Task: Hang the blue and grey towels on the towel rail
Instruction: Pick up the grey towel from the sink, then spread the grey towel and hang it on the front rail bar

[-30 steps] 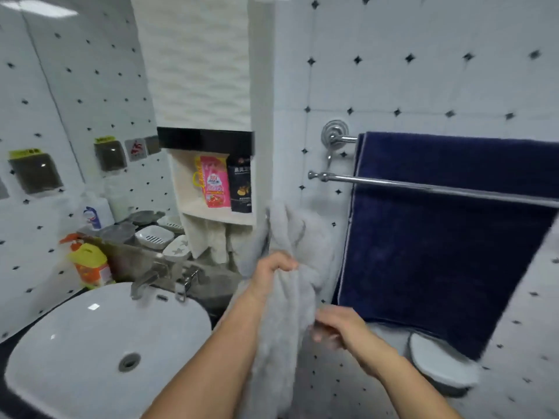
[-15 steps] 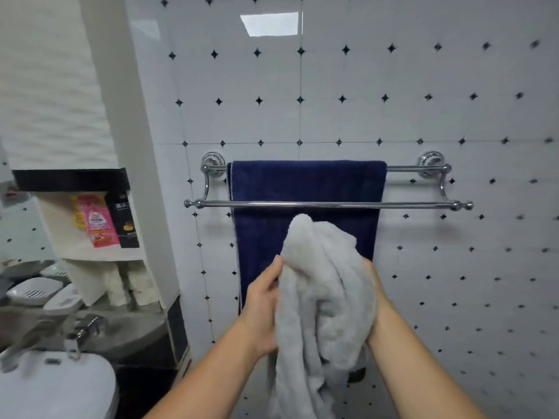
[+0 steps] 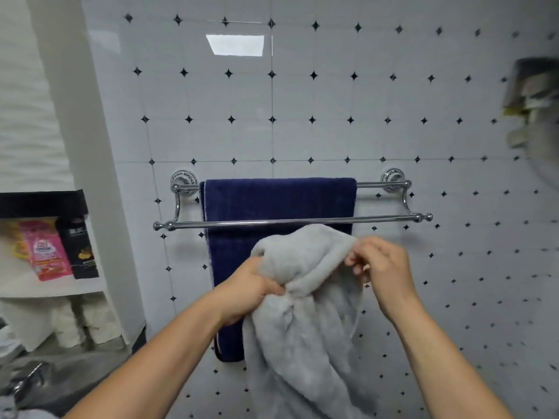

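The towel rail's (image 3: 290, 221) front bar is being fronted by the blue towel (image 3: 278, 201); the grey towel (image 3: 305, 297) is being gripped below it by left hand (image 3: 251, 290) and right hand (image 3: 384, 267)

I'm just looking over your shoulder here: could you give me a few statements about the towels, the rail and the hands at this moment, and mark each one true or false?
1. The blue towel hangs over the back bar of the towel rail. True.
2. The grey towel is already draped over the front bar. False: it is bunched below that bar, held by both hands.
3. The left hand and the right hand both grip the grey towel. True.
4. The front bar carries a towel. False: it is bare.
5. A pink packet stands on a shelf to the left. True.
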The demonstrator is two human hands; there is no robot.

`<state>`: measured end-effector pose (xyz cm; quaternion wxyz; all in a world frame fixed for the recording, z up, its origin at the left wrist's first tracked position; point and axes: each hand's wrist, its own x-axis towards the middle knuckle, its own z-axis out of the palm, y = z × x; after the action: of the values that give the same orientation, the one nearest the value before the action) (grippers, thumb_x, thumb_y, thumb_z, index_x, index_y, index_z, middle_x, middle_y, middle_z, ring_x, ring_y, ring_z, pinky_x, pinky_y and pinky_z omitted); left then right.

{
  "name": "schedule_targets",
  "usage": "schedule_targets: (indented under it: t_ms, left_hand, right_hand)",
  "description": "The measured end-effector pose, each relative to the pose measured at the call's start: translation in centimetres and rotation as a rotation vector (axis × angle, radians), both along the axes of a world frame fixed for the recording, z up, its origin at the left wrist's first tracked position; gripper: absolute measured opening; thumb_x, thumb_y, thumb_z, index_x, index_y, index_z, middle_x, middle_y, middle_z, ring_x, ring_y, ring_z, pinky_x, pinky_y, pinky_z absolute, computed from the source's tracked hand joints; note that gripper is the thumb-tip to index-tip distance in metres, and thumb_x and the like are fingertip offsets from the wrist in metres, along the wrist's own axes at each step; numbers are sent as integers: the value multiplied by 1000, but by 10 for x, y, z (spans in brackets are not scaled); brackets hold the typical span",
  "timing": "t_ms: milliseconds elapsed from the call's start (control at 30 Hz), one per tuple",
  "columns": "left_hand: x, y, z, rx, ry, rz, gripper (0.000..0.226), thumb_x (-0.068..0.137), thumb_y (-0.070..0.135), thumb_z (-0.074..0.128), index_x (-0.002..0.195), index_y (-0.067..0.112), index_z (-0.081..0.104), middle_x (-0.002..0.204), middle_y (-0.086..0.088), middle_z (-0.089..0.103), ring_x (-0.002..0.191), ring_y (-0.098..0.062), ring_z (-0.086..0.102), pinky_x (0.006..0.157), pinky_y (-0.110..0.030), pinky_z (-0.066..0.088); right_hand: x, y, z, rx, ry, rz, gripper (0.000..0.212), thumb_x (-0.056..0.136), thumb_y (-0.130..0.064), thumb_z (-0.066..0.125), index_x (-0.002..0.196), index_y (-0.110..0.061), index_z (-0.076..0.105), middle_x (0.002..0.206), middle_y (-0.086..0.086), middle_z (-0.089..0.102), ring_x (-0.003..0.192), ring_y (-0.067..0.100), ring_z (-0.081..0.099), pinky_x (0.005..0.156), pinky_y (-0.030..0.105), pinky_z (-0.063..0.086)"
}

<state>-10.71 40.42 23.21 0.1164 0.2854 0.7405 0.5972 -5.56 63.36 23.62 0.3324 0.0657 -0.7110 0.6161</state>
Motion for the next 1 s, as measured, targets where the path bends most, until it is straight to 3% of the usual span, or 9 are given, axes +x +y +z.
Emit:
schedule_targets:
  t_ms: [100,233,333,500,633,733,800,867,1000]
  left_hand:
    - [-2,-4,10,-125,165,-67,9,74,-3,57,80,-6,64,78,-9,64,77,-17,61,72,-39,51]
    - [-1,8,12,-175,201,-141,16,89,4,53,77,1,62,75,-2,62,73,-10,56,71,-32,50]
    - [-10,6,7,-202,227,-85,19,91,9,49,86,8,67,88,-15,71,80,-12,62,78,-38,56]
    - [-30,-12,-3,-216,174,200,16,81,18,51,70,19,63,77,0,70,74,-18,62,69,-35,52]
    - [-39,-18,-6,-224,84,298,17,76,28,56,67,15,51,71,-5,59,67,-20,50,62,-34,44]
    - [-39,-21,-6,-237,64,325,12,67,26,54,61,16,49,66,-1,56,64,-19,48,59,-32,42]
    - [-40,-31,-8,-250,89,327,11,66,22,59,59,18,51,66,1,56,64,-19,50,60,-30,43]
    - [-41,-49,-16,-300,128,298,12,64,19,70,65,19,58,69,2,60,67,-18,55,62,-28,45]
    - [-41,-85,-42,-315,121,128,27,61,30,85,73,19,65,70,6,65,66,-9,62,61,-23,49]
  right_hand:
    - [-15,-7,14,-19,-124,-92,24,84,-46,67,89,-22,67,94,-10,69,85,5,63,71,21,43]
    - [-30,-32,8,-31,-471,394,49,90,-60,52,113,-19,64,116,5,70,104,9,68,78,25,56]
    - [-33,-43,-4,-78,-435,554,67,81,-56,66,125,-6,61,115,15,69,109,23,65,97,37,50]
    - [-29,-61,1,161,-315,373,20,77,-47,74,82,-28,73,78,-8,72,71,5,66,58,19,49]
    - [-26,-84,9,195,-335,360,39,69,-67,72,81,-30,69,82,-12,73,73,5,69,57,22,53]
    - [-33,-104,6,299,-332,197,25,71,-48,78,83,-28,72,88,-8,75,82,10,72,68,29,60]
    - [-38,-103,9,188,-287,58,6,80,-22,72,74,-24,74,79,-4,74,76,13,70,67,32,57]
    - [-40,-87,16,-53,-220,-15,18,82,-5,70,72,-19,74,69,-3,71,63,12,63,61,27,50]
    - [-38,-55,29,-259,-177,-18,15,84,-1,70,79,-14,74,60,-4,68,52,9,60,51,22,51]
